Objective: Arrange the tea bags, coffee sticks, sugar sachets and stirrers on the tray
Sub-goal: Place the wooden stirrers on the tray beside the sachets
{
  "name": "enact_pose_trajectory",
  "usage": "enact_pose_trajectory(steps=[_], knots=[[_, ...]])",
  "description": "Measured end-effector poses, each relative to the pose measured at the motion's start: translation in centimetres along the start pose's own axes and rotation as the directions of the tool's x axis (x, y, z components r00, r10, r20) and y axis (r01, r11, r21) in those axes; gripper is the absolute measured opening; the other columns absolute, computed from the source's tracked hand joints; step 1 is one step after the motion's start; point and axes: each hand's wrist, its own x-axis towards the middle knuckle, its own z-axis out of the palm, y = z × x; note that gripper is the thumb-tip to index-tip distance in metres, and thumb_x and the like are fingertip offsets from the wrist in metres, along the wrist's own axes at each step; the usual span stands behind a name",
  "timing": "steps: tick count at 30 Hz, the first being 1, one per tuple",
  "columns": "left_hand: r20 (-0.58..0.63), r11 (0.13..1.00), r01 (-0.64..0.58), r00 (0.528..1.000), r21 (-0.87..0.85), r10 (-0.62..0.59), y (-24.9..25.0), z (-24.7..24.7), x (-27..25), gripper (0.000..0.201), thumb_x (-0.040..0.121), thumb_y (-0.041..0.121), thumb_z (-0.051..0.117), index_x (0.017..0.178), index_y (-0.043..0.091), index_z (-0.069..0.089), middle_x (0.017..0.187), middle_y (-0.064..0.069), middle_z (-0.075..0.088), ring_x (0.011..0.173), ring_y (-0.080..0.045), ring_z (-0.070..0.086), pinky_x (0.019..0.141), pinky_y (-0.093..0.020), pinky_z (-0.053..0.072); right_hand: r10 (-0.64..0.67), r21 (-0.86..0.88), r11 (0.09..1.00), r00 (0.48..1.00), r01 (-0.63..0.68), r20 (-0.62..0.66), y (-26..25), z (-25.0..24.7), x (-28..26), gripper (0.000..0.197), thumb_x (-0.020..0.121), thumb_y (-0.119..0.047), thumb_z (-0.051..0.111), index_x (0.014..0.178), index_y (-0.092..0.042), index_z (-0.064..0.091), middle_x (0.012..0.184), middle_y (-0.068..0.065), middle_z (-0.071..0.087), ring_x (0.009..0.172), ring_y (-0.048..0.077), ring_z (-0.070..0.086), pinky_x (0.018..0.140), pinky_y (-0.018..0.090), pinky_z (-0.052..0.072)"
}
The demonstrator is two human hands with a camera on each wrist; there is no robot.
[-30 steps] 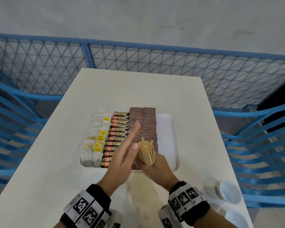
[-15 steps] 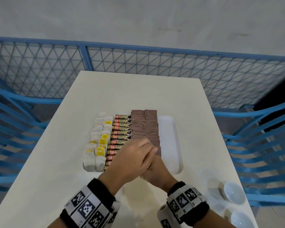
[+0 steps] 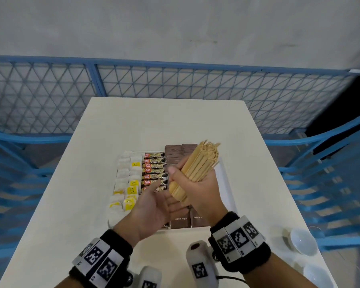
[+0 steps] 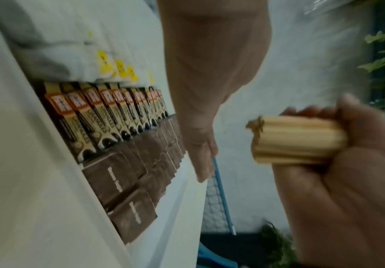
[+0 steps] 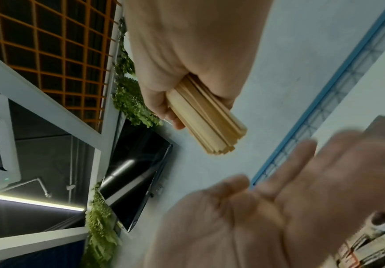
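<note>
Your right hand (image 3: 204, 183) grips a thick bundle of pale wooden stirrers (image 3: 197, 169), fingers and thumb curled round its middle, held up in the air above the tray. The bundle's long axis runs on a slant: its far end points up and away from you, a little to your right, while the near end dips down toward your left palm. The far tips are uneven, a few sticks poking out past the rest.

Your left hand (image 3: 152, 208) is spread flat, palm up, fingers straight and holding nothing. It sits just under and to the left of the bundle's lower end; whether palm and sticks touch cannot be told from these views.

Beneath both hands lies the white rectangular plastic tray (image 3: 222, 183). Under and beyond your left hand are two columns of white tea bags with yellow tags (image 3: 127, 183). To the right of them runs a column of gold-and-black coffee sticks (image 3: 154, 167), laid crosswise. Under your right hand lie two columns of brown sugar sachets (image 3: 180, 220). The strip of tray to the right of your right hand shows bare white.

The tray rests on a cream rectangular table (image 3: 160, 121). Two small white bowls (image 3: 303, 242) stand on it well to the right of your right wrist. Blue metal mesh fencing (image 3: 175, 88) surrounds the table, with a grey wall (image 3: 175, 28) beyond it.
</note>
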Motion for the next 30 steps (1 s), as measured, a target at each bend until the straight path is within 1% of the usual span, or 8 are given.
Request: enact_pose_trajectory(steps=[3,6,12,16,21,25,27,30], knots=[[0.071,0.997,-0.031,0.997,-0.064,0.035,0.3,0.3,0.2,0.055,0.095,0.029,0.029,0.074,0.015,0.079,0.082,-0.005,0.074,0.069,-0.018,0.071,0.061,-0.030,0.058,0.029,-0.070,0.997,0.999,-0.027,0.025,0.8,1.6,-0.8,0.029,0.076,0.000,0.072,0.067,-0.025,0.060,0.062,-0.012,0.063,0.064,0.001,0.059,0.064,0.017,0.049],[0.030,0.997,-0.044,0.998,-0.070,0.047,-0.2,0.3,0.7,0.058,0.100,0.026,0.025,0.074,0.013,0.076,0.073,-0.004,0.074,0.061,-0.014,0.070,0.047,-0.024,0.055,0.059,-0.132,0.990,0.998,-0.056,0.018,1.9,1.9,-1.1,0.029,0.074,-0.008,0.075,0.066,-0.032,0.063,0.065,-0.017,0.064,0.068,0.000,0.060,0.068,0.019,0.050],[-0.078,0.983,-0.010,0.997,0.186,0.025,-0.8,0.7,2.4,0.040,0.098,0.031,0.033,0.094,0.017,0.069,0.082,-0.002,0.074,0.068,-0.014,0.070,0.055,-0.025,0.055,0.168,-0.168,0.969,0.983,-0.179,-0.078,2.6,-0.1,-1.1,0.004,0.079,-0.006,0.070,0.080,-0.006,0.066,0.075,0.004,0.068,0.074,0.016,0.065,0.071,0.029,0.056],[-0.158,0.857,-0.084,0.969,0.508,0.188,-1.0,2.2,4.1,0.029,0.098,0.033,0.041,0.101,0.018,0.066,0.088,-0.003,0.068,0.073,-0.013,0.065,0.057,-0.024,0.050,0.409,-0.094,0.905,0.909,-0.415,-0.077,4.1,-3.6,-0.2,0.013,0.081,-0.005,0.066,0.090,-0.014,0.069,0.085,0.006,0.072,0.079,0.019,0.069,0.069,0.029,0.057],[-0.102,0.746,0.034,0.994,0.665,0.046,-2.7,5.2,7.5,0.030,0.097,0.037,0.044,0.112,0.018,0.062,0.106,0.000,0.065,0.101,-0.017,0.061,0.096,-0.039,0.048,0.615,-0.144,0.772,0.785,-0.619,-0.071,5.4,-8.6,1.2,0.010,0.086,-0.003,0.057,0.087,-0.010,0.063,0.078,0.006,0.066,0.070,0.015,0.065,0.062,0.023,0.053],[-0.109,0.711,0.098,0.994,0.696,-0.029,-3.8,7.4,11.5,0.029,0.095,0.032,0.044,0.111,0.015,0.062,0.101,-0.005,0.065,0.091,-0.018,0.061,0.079,-0.030,0.048,0.707,-0.243,0.672,0.704,-0.699,-0.068,6.5,-11.8,3.2,0.014,0.089,-0.001,0.047,0.084,-0.006,0.059,0.073,0.009,0.060,0.062,0.017,0.058,0.055,0.025,0.049],[-0.149,0.726,0.141,0.987,0.673,-0.054,-4.2,8.2,13.0,0.027,0.096,0.027,0.043,0.110,0.012,0.061,0.088,-0.006,0.060,0.074,-0.016,0.055,0.066,-0.027,0.044,0.749,-0.262,0.627,0.660,-0.734,-0.059,7.3,-13.0,4.3,0.014,0.089,0.001,0.045,0.087,0.001,0.059,0.075,0.015,0.060,0.064,0.022,0.059,0.057,0.028,0.053],[-0.221,0.706,0.184,0.974,0.684,-0.040,-4.6,9.0,14.9,0.030,0.097,0.026,0.041,0.117,0.010,0.056,0.091,-0.007,0.056,0.070,-0.015,0.051,0.059,-0.025,0.042,0.765,-0.371,0.574,0.640,-0.730,-0.074,8.4,-14.2,6.0,0.013,0.087,0.004,0.046,0.086,0.004,0.059,0.076,0.019,0.060,0.067,0.027,0.060,0.069,0.039,0.054]])
